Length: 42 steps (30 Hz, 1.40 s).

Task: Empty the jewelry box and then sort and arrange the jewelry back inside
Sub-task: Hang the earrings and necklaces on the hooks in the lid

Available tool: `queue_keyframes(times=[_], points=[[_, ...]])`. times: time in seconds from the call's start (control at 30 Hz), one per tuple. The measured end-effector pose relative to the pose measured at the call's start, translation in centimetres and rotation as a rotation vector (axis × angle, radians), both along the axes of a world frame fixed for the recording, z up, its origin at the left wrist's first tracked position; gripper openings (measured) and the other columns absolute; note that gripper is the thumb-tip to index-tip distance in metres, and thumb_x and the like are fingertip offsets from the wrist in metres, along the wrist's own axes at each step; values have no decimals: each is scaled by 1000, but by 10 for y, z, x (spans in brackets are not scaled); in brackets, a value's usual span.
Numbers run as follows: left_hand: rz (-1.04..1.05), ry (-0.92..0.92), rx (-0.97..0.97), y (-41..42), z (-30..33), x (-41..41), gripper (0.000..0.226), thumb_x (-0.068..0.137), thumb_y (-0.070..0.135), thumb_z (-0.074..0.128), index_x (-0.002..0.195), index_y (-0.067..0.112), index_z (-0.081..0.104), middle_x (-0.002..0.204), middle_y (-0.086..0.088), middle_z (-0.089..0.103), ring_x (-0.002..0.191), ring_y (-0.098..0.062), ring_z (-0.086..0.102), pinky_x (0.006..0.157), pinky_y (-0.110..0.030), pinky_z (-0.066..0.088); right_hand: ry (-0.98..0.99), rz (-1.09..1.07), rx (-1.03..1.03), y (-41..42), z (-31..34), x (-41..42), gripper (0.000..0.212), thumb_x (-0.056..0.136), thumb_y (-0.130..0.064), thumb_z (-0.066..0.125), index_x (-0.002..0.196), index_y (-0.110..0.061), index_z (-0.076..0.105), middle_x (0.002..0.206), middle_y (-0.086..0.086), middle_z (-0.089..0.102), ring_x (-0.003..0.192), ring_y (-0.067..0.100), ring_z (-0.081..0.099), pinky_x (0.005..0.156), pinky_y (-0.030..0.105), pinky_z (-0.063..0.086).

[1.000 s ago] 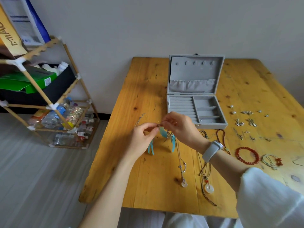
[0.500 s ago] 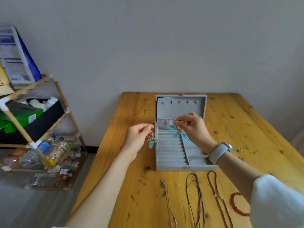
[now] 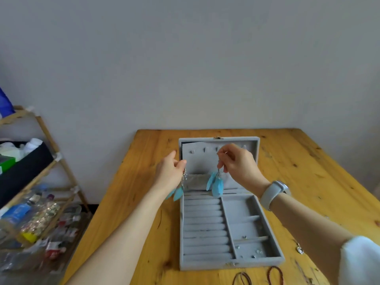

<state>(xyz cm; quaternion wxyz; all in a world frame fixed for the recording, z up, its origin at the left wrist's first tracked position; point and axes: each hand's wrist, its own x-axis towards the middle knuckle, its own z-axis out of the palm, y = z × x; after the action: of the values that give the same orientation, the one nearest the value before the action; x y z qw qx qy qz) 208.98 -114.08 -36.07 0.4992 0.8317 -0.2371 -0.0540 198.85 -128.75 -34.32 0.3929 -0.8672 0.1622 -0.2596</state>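
Both hands now raised from the table to the jewelry box (image 3: 230, 262) lid. Right hand (image 3: 239, 165) pinches one blue feather earring (image 3: 214, 185) near the lid hooks; left hand (image 3: 171, 173) pinches its mate (image 3: 177, 192). Hanging appears imminent.

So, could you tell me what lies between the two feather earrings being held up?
In the head view, only the grey lid lining and its pocket show between the left earring and right earring.
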Motion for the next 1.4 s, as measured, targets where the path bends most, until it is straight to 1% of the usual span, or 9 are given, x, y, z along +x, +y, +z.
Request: queue_keyframes(times=[0.27, 0.37, 0.5, 0.8, 0.9, 1.0, 1.13, 1.23, 1.4], points=[[133, -178, 109, -7, 0, 3, 35, 93, 25, 51, 117, 0, 54, 102, -17, 65, 89, -30, 58, 63, -22, 38, 49, 4, -340, -5, 7, 3, 12, 94, -15, 46, 99, -12, 57, 57, 2, 60, 48, 19, 56, 53, 33, 51], [125, -212, 121, -6, 5, -1, 28, 93, 21, 51, 103, -4, 57, 98, -24, 64, 80, -33, 54, 55, -12, 39, -3, 49, 61, -1, 11, 2, 10, 91, -8, 48, 86, -9, 57, 63, 8, 65, 44, 7, 54, 46, 15, 45], [143, -214, 115, -6, 3, -3, 24, 93, 21, 51, 97, -1, 58, 96, -23, 65, 87, -37, 56, 53, -6, 35, -10, 93, 436, 0, 18, 2, 12, 89, -4, 51, 78, -6, 57, 72, 9, 70, 59, 18, 66, 62, 23, 57], [130, -173, 54, -3, 4, -9, 29, 94, 20, 50, 102, -6, 57, 100, -26, 63, 91, -39, 56, 83, -20, 27, 172, 105, -345, 5, 36, -3, 16, 82, -3, 53, 96, -9, 55, 79, 6, 70, 81, 25, 62, 80, 39, 51], [108, -165, 36, -3, 3, -10, 28, 94, 20, 50, 108, -2, 58, 105, -25, 62, 94, -38, 57, 81, -14, 28, 201, 123, -368, 4, 44, -2, 23, 86, -4, 52, 108, -9, 48, 84, 5, 72, 82, 20, 62, 79, 33, 50], [109, -154, 9, -3, 0, -9, 29, 93, 21, 50, 111, 0, 58, 104, -23, 63, 94, -36, 58, 79, -8, 29, 113, 63, -348, 3, 46, -1, 8, 85, -5, 55, 92, -9, 57, 79, 2, 70, 77, 17, 63, 79, 31, 51], [120, -224, 13, -5, -9, -5, 29, 94, 21, 50, 117, 4, 57, 98, -20, 65, 87, -31, 60, 54, -14, 42, -1, 24, -315, 2, 41, 1, 7, 85, -4, 56, 86, -6, 63, 77, 4, 68, 74, 22, 65, 77, 35, 53], [148, -422, -25, -2, -17, -15, 40, 92, 15, 52, 130, 5, 46, 82, -12, 61, 69, -26, 56, 58, -22, 39, -36, -9, -311, 0, 39, 3, 9, 85, -4, 56, 87, -5, 64, 74, 0, 62, 74, 24, 64, 77, 36, 53], [-17, -736, 143, -5, -31, -42, 30, 74, 4, 73, 103, 2, 62, 70, -9, 67, 49, -22, 60, 45, -19, 37, -94, -66, -287, -2, 37, 3, 10, 85, -5, 55, 88, -6, 65, 73, -3, 60, 73, 21, 61, 75, 33, 51]])
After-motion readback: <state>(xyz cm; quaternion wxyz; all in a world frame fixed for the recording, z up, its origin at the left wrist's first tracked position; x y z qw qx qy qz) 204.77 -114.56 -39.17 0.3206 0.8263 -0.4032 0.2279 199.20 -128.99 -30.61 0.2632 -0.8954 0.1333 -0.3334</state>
